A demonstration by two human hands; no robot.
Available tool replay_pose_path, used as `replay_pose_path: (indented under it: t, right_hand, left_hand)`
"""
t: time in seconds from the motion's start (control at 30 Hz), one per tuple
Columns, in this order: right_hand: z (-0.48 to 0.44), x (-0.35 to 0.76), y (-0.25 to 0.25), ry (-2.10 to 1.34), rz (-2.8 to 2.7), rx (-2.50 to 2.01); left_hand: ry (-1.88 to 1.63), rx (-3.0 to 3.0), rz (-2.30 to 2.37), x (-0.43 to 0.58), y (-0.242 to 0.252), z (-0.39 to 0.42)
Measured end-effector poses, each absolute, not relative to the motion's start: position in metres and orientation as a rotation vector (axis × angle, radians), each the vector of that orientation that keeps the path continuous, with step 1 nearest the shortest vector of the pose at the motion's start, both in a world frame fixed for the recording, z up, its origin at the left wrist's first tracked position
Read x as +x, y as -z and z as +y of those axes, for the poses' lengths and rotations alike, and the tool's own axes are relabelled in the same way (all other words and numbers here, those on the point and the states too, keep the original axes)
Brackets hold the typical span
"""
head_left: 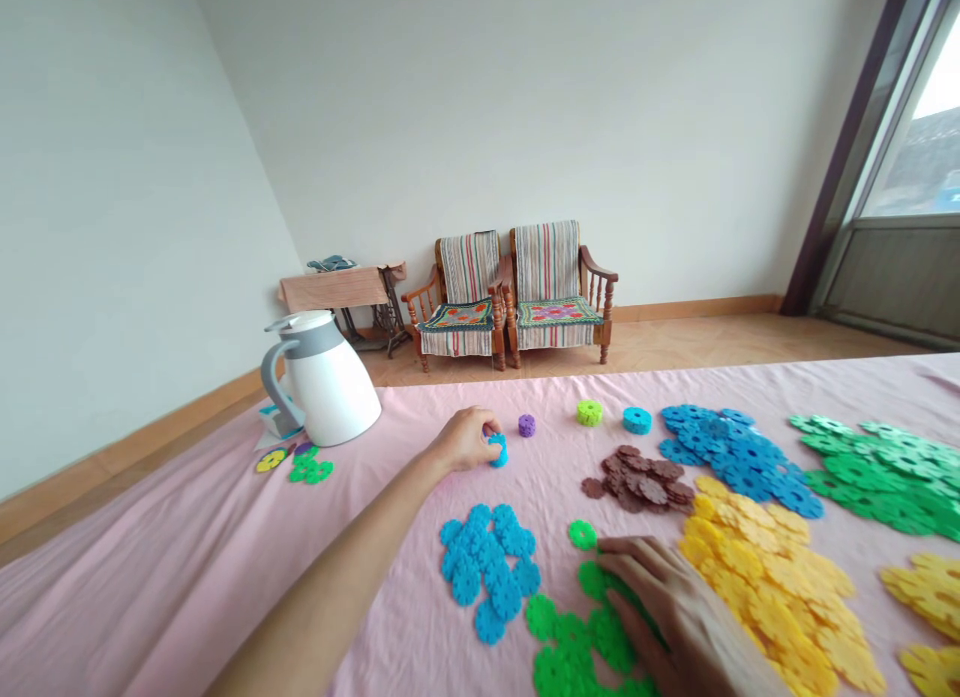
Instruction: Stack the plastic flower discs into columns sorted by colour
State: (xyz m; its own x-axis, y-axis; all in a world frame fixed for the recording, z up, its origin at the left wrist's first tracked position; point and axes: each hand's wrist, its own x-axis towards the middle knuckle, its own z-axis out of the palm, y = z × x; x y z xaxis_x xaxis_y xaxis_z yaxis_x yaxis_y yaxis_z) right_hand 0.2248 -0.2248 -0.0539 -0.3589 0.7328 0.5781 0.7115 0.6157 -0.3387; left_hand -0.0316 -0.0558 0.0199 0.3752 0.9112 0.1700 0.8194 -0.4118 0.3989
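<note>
My left hand (pixel 471 440) is closed on a small stack of blue flower-shaped discs (pixel 498 451), thumb and fingers around its side. My right hand (pixel 671 602) lies over the bright green discs (pixel 570 637), its fingers stretched out and partly covering them. One green disc (pixel 582 534) sits just beyond those fingertips. Between both arms is a loose pile of light blue discs (pixel 491 562). To the right of the held stack stand a purple stack (pixel 526 425), a lime green stack (pixel 589 412) and another blue stack (pixel 637 420).
Piles of brown (pixel 641 480), dark blue (pixel 727 452), yellow (pixel 765 567) and green discs (pixel 885 472) spread rightward over the pink cloth (pixel 405 557). A white and grey jug (pixel 330 382) stands at the left, with a few discs (pixel 309 467) before it. Two chairs (pixel 510 297) are beyond.
</note>
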Motion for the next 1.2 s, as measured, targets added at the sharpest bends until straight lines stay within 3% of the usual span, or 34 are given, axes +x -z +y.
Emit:
replay_pose_path:
  t: [0.43, 0.7, 1.2]
  right_hand:
    - [-0.224, 0.223, 0.055, 0.001, -2.106, -1.107]
    - [-0.222, 0.226, 0.058, -0.046, -2.141, -1.130]
    - [-0.221, 0.225, 0.059, -0.042, -2.120, -1.140]
  left_hand:
    - [-0.650, 2.420, 1.426, -0.048, -0.027, -0.077]
    - [-0.206, 2.431, 1.278, -0.090, -0.034, -0.148]
    - [-0.256, 2.494, 1.301, -0.091, -0.015, -0.146]
